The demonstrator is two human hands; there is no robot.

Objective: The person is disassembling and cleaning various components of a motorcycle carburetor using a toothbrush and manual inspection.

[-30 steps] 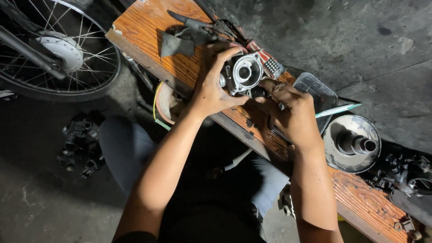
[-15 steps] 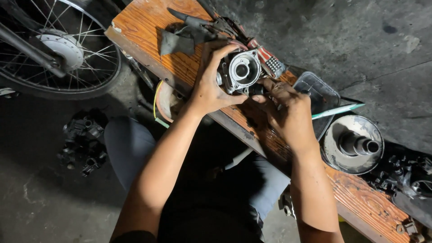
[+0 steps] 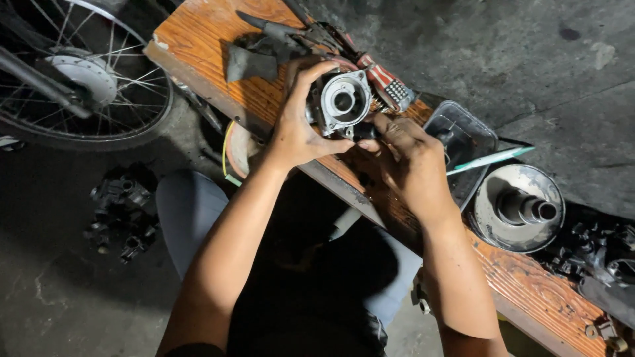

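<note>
Head cam: carburetor body (image 3: 344, 102) gripped by left hand (image 3: 297, 129) over bench (image 3: 198, 39) far edge, tilted slightly vs. 1 s ago; right hand (image 3: 410, 162) fingers pinched on small dark part at its underside. Clutch bell (image 3: 519, 208) near bench's right end, unmoved.

one head-worn camera looks steeply down from above the person's own forearms, close over the wooden surface (image 3: 198, 49), which runs from 11 o'clock to 5 o'clock. the spoked wheel (image 3: 79, 73) sits at 10 o'clock, the concrete floor (image 3: 529, 59) at 2 o'clock. no second view overlaps it.
</note>
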